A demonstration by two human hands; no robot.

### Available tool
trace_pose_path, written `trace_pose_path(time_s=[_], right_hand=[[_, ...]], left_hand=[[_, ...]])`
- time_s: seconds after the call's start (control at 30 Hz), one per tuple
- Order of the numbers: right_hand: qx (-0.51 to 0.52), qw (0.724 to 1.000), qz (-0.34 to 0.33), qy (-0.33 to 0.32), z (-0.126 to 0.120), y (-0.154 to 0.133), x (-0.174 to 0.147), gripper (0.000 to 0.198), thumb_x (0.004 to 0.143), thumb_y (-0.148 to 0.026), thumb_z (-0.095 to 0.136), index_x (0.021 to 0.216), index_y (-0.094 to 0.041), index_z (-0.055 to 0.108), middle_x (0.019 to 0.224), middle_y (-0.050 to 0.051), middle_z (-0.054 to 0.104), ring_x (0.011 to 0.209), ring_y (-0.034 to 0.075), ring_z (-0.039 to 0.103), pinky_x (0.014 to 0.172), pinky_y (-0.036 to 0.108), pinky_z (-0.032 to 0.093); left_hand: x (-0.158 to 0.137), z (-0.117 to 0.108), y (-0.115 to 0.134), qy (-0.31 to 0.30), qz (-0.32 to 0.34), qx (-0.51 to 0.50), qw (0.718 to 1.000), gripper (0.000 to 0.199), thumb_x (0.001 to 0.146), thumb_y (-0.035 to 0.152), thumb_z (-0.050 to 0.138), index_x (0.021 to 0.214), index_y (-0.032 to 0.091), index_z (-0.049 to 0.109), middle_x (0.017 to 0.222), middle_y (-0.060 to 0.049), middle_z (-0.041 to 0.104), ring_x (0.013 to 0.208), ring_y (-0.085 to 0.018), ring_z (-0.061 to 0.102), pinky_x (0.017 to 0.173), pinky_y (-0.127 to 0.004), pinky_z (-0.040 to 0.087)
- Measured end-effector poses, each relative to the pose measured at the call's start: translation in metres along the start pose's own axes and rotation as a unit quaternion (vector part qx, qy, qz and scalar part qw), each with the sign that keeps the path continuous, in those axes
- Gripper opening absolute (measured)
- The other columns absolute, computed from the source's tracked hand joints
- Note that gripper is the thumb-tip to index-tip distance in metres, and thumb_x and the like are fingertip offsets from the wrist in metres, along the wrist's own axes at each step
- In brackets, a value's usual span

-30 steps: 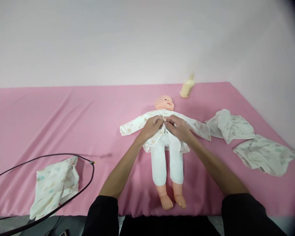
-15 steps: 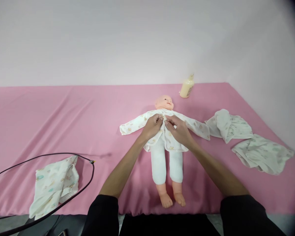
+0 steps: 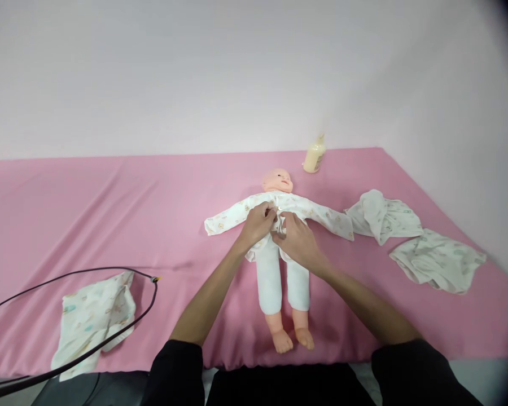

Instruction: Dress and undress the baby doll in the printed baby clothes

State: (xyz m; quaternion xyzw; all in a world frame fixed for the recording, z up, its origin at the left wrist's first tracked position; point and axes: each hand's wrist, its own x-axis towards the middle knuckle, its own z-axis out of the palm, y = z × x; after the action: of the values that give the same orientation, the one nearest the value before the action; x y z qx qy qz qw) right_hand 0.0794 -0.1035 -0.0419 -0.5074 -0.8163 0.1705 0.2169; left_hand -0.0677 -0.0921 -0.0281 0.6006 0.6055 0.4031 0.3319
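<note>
Both hands, left hand (image 3: pixel 259 221) and right hand (image 3: pixel 295 241), pinching the shirt front (image 3: pixel 280 223) together on the doll (image 3: pixel 279 237), fingers pressed to line up the closure.

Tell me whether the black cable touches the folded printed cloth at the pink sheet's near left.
Touching: head view shows the black cable lying across the folded printed cloth.

The hands (image 3: pixel 279 228) hide the doll's shirt front (image 3: pixel 279 210); fastening too small to tell.
</note>
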Motion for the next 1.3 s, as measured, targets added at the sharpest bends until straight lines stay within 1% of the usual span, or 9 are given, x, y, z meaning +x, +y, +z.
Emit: trace_pose_path(time_s=[0.2,0.33,0.4,0.57,0.77,0.9,0.97,1.07,1.3], right_hand=[[0.050,0.999,-0.001,-0.006,-0.004,0.003,0.007,0.033,0.084,-0.016,0.049,0.117,-0.018,0.053,0.087,0.004,0.064,0.082,0.023,0.059,0.069,0.032,0.037],[0.152,0.988,0.012,-0.031,-0.010,0.012,0.012,0.034,0.082,-0.017,0.050,0.115,-0.020,0.054,0.072,-0.003,0.058,0.071,0.018,0.056,0.068,0.030,0.038],[0.217,0.975,0.013,-0.039,-0.013,0.017,0.016,0.033,0.080,-0.018,0.052,0.113,-0.021,0.054,0.069,-0.006,0.055,0.068,0.016,0.054,0.067,0.029,0.040],[0.323,0.945,0.011,-0.043,-0.016,0.025,0.022,0.032,0.077,-0.020,0.056,0.109,-0.020,0.056,0.071,-0.006,0.054,0.065,0.014,0.052,0.065,0.028,0.043],[0.329,0.943,0.017,-0.054,-0.025,0.025,0.023,0.032,0.083,-0.027,0.061,0.113,-0.018,0.058,0.075,-0.003,0.058,0.069,0.015,0.056,0.068,0.030,0.045],[0.332,0.937,0.060,-0.088,-0.043,0.029,0.022,0.036,0.084,-0.035,0.067,0.116,-0.018,0.064,0.079,0.001,0.063,0.068,0.016,0.056,0.060,0.029,0.042],[0.329,0.936,0.070,-0.105,-0.052,0.033,0.022,0.029,0.082,-0.036,0.069,0.107,-0.020,0.069,0.082,0.003,0.066,0.068,0.016,0.057,0.057,0.028,0.040],[0.285,0.950,0.073,-0.107,-0.059,0.039,0.023,0.018,0.080,-0.037,0.070,0.086,-0.020,0.072,0.075,0.003,0.066,0.062,0.015,0.054,0.053,0.027,0.036],[0.194,0.965,0.077,-0.161,-0.064,0.045,0.022,0.020,0.081,-0.040,0.066,0.078,-0.020,0.069,0.073,0.001,0.064,0.061,0.013,0.050,0.053,0.026,0.034]], left_hand=[[-0.029,-0.014,-0.001,-0.059,0.050,0.111,0.991,0.021,0.092,0.026,0.048,0.107,0.021,0.061,0.101,-0.003,0.066,0.089,-0.017,0.062,0.076,-0.028,0.046],[-0.046,-0.013,0.004,-0.086,0.089,0.241,0.963,0.024,0.088,0.019,0.053,0.111,0.021,0.058,0.112,-0.006,0.062,0.099,-0.020,0.060,0.079,-0.030,0.047],[-0.048,-0.006,0.005,-0.069,0.106,0.308,0.943,0.022,0.088,0.019,0.054,0.110,0.019,0.057,0.112,-0.007,0.061,0.099,-0.021,0.060,0.080,-0.032,0.048],[-0.042,0.015,-0.003,0.042,0.164,0.449,0.877,0.016,0.097,0.018,0.047,0.109,0.017,0.056,0.101,-0.009,0.065,0.091,-0.023,0.063,0.076,-0.034,0.046],[-0.036,0.018,-0.015,0.073,0.209,0.477,0.850,0.015,0.097,0.012,0.045,0.104,0.017,0.058,0.086,-0.006,0.067,0.081,-0.021,0.065,0.067,-0.031,0.042],[-0.034,0.014,-0.017,0.106,0.210,0.465,0.853,0.018,0.099,0.013,0.043,0.104,0.017,0.059,0.079,-0.005,0.068,0.073,-0.019,0.065,0.061,-0.030,0.037],[-0.033,0.013,-0.016,0.119,0.184,0.456,0.863,0.019,0.100,0.017,0.043,0.111,0.016,0.059,0.076,-0.004,0.069,0.071,-0.019,0.066,0.058,-0.030,0.034],[-0.031,0.013,-0.016,0.118,0.166,0.450,0.869,0.019,0.101,0.019,0.042,0.105,0.016,0.061,0.074,-0.004,0.069,0.070,-0.019,0.066,0.057,-0.029,0.033],[-0.028,0.017,-0.023,0.170,0.244,0.438,0.849,0.026,0.102,0.020,0.044,0.120,0.012,0.061,0.075,-0.004,0.071,0.071,-0.017,0.067,0.062,-0.028,0.041]])
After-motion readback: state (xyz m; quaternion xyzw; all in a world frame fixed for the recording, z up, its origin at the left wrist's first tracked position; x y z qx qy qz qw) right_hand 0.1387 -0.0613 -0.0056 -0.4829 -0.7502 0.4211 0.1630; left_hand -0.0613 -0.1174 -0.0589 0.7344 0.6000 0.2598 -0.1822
